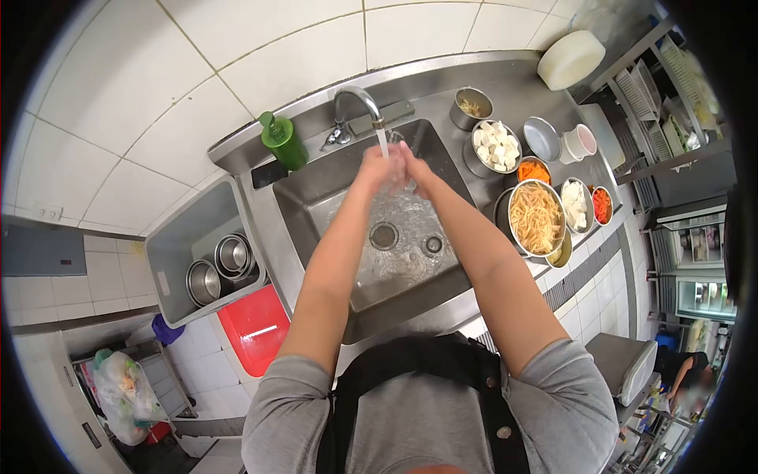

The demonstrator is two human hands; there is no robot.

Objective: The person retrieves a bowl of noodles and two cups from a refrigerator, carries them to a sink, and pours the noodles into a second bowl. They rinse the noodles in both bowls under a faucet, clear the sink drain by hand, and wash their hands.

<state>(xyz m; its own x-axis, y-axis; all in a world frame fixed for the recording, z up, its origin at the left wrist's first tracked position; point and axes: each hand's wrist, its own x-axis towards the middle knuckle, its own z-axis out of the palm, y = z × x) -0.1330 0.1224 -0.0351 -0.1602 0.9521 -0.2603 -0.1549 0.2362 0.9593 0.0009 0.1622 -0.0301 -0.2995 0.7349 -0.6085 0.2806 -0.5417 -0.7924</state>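
Water pours from the curved metal faucet (360, 95) over both of my hands, which are held together above the steel sink (312, 207). My left hand (379, 167) is right in the stream. Pressed close beside it is my right hand (412, 164), its fingers toward the faucet. Motion and splashing water smear the fingers of both, and I cannot tell whether anything is between them. Below the hands, water spreads over the sink floor around a round drain (384, 235). To the left of the faucet stands a green pump bottle (283, 142).
Right of the sink are metal containers of noodle-like strips (537, 217), white cubes (496, 147) and orange pieces (533, 171). On the left, a grey bin (178, 237) holds metal pots (204, 283), near a red board (254, 328). Another person (687, 371) is far right.
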